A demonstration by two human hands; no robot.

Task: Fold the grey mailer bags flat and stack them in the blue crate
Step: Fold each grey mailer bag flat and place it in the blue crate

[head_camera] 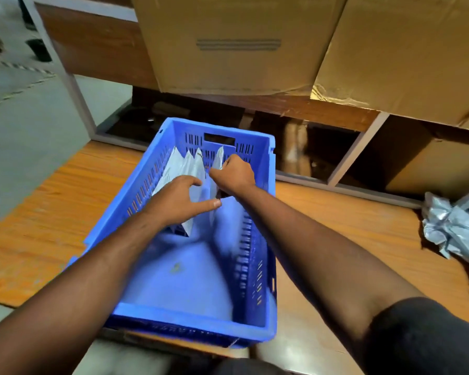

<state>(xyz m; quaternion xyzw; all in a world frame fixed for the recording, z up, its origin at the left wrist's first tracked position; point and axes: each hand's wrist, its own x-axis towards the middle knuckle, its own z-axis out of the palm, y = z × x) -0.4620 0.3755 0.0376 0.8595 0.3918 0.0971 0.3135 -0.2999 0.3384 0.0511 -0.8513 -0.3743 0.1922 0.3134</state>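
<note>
On wood-grain table [65,226], slotted blue crate [255,266]: left hand [179,201] splayed, right hand [234,173] pinching glossy mailer [218,161].

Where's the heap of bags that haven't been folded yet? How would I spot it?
Start at the blue crate in the middle of the wooden table, then look along the table to its far right edge. The crumpled grey mailer pile lies there, outside the crate, wrinkled and shiny, unlike the flat folded bags standing inside.

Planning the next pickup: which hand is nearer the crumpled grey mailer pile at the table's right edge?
Right. The right hand is inside the blue crate, on the pile's side; the left hand sits farther left.
</note>
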